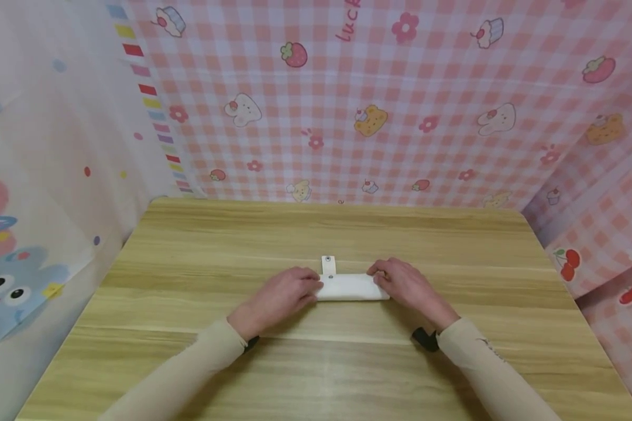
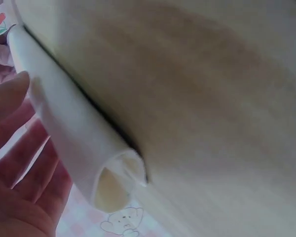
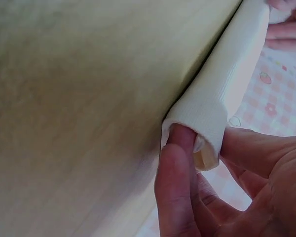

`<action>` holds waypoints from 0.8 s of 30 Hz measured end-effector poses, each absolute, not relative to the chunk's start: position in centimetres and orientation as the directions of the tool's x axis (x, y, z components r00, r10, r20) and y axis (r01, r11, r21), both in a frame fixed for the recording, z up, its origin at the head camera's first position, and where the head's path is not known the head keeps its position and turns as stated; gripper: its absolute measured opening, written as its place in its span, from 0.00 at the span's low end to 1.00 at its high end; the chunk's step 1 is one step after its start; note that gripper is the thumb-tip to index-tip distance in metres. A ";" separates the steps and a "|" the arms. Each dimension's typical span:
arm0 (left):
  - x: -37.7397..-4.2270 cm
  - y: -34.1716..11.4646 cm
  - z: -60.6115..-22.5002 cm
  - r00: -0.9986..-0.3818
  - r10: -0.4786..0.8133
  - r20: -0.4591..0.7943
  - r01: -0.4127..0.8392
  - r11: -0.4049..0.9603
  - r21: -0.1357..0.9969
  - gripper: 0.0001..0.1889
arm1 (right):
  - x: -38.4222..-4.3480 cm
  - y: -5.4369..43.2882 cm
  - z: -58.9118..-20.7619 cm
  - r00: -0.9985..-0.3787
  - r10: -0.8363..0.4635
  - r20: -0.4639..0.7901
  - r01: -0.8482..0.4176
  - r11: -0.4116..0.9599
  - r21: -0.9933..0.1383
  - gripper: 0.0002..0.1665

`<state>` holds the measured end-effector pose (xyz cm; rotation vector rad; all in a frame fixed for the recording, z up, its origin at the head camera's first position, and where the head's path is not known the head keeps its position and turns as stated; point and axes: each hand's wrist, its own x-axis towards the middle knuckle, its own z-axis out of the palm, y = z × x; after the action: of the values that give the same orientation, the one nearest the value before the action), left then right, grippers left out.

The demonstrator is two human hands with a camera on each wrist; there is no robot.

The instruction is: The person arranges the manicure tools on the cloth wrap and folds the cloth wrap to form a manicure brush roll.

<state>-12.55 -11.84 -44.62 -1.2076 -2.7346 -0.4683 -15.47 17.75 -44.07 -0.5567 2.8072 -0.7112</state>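
A white pouch (image 1: 351,287), rolled into a hollow tube, lies crosswise on the wooden table. A short tab (image 1: 329,264) with a metal snap sticks up from its far side near the left end, and a second snap shows on the roll. My left hand (image 1: 293,288) is at the left end; in the left wrist view its thumb and nearly straight fingers touch the side of the roll (image 2: 69,106). My right hand (image 1: 402,282) grips the right end. In the right wrist view, a fingertip (image 3: 180,138) is inside the tube's opening, with other fingers outside the wall.
The wooden table (image 1: 200,245) extends around the roll on all sides. Behind it hangs a pink checked cloth (image 1: 337,146) with cartoon prints, and a white printed cloth (image 1: 47,146) hangs at left. Dark wrist-camera mounts (image 1: 424,338) sit under the sleeve cuffs.
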 end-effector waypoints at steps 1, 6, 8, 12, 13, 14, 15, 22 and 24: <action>-12.5 -11.9 -44.7 -0.678 0.701 0.222 0.735 0.637 0.232 0.13 | -15.5 17.8 -44.0 -0.911 -0.402 -0.095 -0.309 0.817 -0.487 0.11; -12.3 -11.8 -45.2 -0.684 0.691 0.234 0.729 0.644 0.233 0.12 | -15.3 17.6 -43.7 -0.911 -0.401 -0.093 -0.327 0.842 -0.429 0.12; -12.3 -11.8 -45.3 -0.685 0.688 0.241 0.729 0.645 0.230 0.10 | -15.3 17.2 -43.6 -0.913 -0.403 -0.069 -0.342 0.845 -0.410 0.12; -12.3 -11.7 -45.3 -0.688 0.681 0.250 0.725 0.651 0.225 0.09 | -15.6 15.8 -43.2 -0.909 -0.417 -0.011 -0.368 0.815 -0.448 0.15; -12.4 -11.7 -45.2 -0.690 0.679 0.250 0.724 0.653 0.224 0.09 | -15.8 15.3 -43.2 -0.906 -0.422 -0.002 -0.371 0.799 -0.473 0.16; -12.4 -11.7 -45.2 -0.691 0.678 0.249 0.722 0.655 0.221 0.09 | -16.1 14.9 -43.1 -0.905 -0.426 0.000 -0.368 0.781 -0.504 0.17; -12.4 -11.6 -45.2 -0.693 0.677 0.248 0.721 0.659 0.216 0.09 | -16.3 14.5 -43.1 -0.902 -0.433 -0.006 -0.363 0.764 -0.533 0.17; -12.3 -11.4 -45.4 -0.700 0.669 0.250 0.713 0.671 0.201 0.09 | -18.2 12.1 -43.7 -0.873 -0.484 -0.052 -0.325 0.659 -0.678 0.25; -12.3 -11.4 -45.5 -0.698 0.669 0.258 0.715 0.670 0.198 0.09 | -18.6 11.7 -44.0 -0.867 -0.494 -0.061 -0.317 0.643 -0.697 0.26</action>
<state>-12.31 -11.42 -45.46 -1.1359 -2.7193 -0.4268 -18.65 11.72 -44.03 -0.6587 2.6179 -1.0408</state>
